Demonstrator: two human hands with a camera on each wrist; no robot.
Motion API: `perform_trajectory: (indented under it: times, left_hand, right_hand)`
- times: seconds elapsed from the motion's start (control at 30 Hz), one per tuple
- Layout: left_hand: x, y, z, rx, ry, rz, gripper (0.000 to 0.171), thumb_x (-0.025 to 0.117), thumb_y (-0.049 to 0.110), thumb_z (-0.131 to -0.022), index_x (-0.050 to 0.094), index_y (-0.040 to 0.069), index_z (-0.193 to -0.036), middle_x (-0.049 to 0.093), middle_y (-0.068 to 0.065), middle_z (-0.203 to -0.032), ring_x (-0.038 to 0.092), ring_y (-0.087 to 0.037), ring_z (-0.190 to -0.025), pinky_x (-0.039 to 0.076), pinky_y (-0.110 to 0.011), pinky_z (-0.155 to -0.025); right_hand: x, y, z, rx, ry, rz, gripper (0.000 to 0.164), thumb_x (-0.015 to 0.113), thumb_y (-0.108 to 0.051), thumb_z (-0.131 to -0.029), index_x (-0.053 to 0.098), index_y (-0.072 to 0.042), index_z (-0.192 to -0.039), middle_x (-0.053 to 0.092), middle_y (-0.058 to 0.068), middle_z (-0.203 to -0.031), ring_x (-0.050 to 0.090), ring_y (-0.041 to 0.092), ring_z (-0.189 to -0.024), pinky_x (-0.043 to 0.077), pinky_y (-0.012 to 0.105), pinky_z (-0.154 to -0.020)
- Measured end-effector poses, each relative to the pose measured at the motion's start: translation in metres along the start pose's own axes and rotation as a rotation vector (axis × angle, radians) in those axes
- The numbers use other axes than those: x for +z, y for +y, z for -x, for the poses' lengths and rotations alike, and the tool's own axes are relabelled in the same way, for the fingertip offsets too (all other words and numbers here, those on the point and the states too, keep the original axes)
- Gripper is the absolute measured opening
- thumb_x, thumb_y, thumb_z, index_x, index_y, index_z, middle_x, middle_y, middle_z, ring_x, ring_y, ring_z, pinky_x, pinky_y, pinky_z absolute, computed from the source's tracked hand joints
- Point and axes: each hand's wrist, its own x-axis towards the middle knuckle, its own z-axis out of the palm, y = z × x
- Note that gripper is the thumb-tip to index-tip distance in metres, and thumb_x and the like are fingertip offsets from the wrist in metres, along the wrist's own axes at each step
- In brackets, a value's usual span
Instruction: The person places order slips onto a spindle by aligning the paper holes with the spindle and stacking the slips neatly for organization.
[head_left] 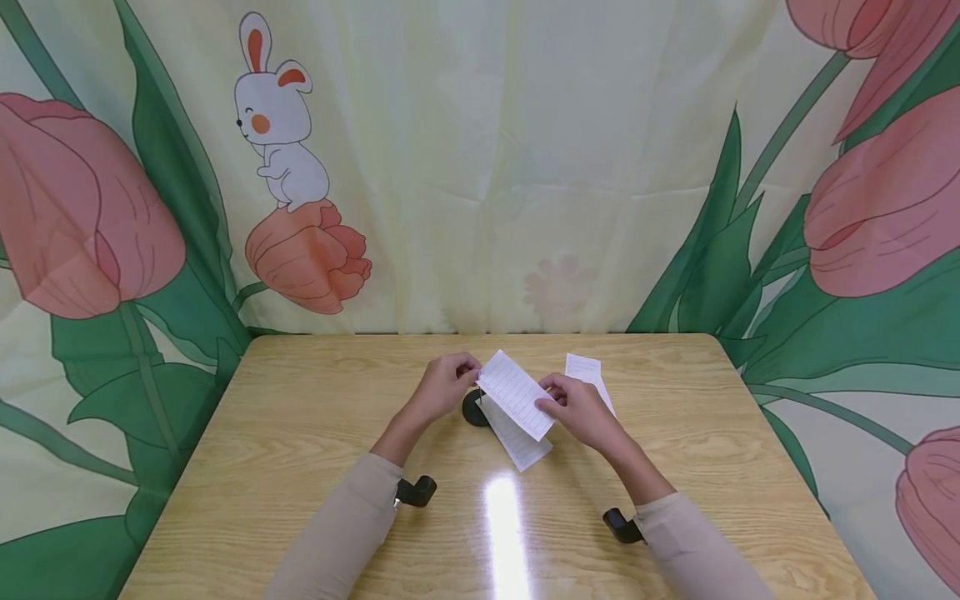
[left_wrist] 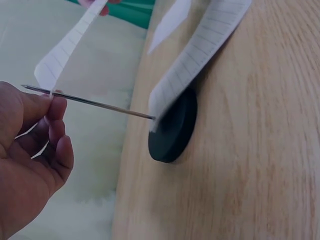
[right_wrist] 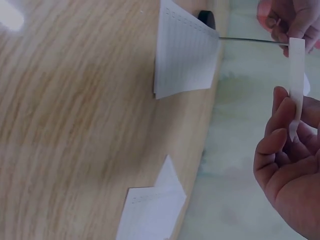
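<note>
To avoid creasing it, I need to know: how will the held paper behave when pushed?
The held paper is probably floppy: the lower sheet below it curves. Likely light, looking thin in the right wrist view. It might tear at the end where the thin metal spike seems to pass through.

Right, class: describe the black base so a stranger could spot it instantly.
On the wooden table, find the metal spike towards the far edge. The black base sits at its foot, partly hidden by a lined paper slip. Its dark, round shape differs from the pale, straight-edged slips.
</note>
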Motion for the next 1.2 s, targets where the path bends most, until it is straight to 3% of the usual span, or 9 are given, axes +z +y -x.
perform_trajectory:
  times: [0.2,0.7,1.0,1.2]
  left_hand:
    - [0.004,-0.01,0.001,-0.024,-0.023,-0.031,0.012,0.062,0.004,-0.102,0.072,0.005,-0.096,0.068,-0.006,-0.088,0.059,-0.014,-0.079,0.049,-0.024,-0.068]
    - [0.018,-0.037,-0.001,-0.034,-0.043,-0.024,0.01,0.068,0.005,-0.099,0.074,0.006,-0.09,0.072,-0.006,-0.095,0.057,-0.014,-0.085,0.049,-0.024,-0.074]
    - [0.024,-0.044,-0.001,-0.048,-0.042,-0.062,0.011,0.068,0.005,-0.099,0.074,0.007,-0.089,0.073,-0.006,-0.094,0.058,-0.013,-0.083,0.049,-0.026,-0.074]
    - [0.028,-0.046,-0.001,-0.072,-0.038,-0.065,0.01,0.069,0.004,-0.098,0.074,0.006,-0.09,0.074,-0.006,-0.094,0.057,-0.012,-0.08,0.049,-0.025,-0.072]
  right_hand:
    - [0.01,0.005,0.002,0.004,0.002,0.03,0.017,0.075,-0.014,-0.095,0.071,-0.006,-0.109,0.068,0.0,-0.084,0.059,0.011,-0.074,0.047,0.023,-0.063]
    - [0.031,0.023,0.005,0.012,-0.046,0.127,0.011,0.076,-0.014,-0.094,0.071,-0.007,-0.101,0.063,-0.003,-0.076,0.052,0.009,-0.068,0.043,0.023,-0.061]
    - [0.044,0.03,0.004,0.03,-0.063,0.139,0.011,0.078,-0.016,-0.093,0.07,-0.01,-0.098,0.055,-0.004,-0.07,0.047,0.009,-0.063,0.038,0.023,-0.058]
    - [0.051,0.032,0.005,0.065,-0.05,0.168,0.015,0.079,-0.018,-0.092,0.068,-0.01,-0.098,0.06,-0.005,-0.069,0.051,0.009,-0.063,0.041,0.024,-0.058]
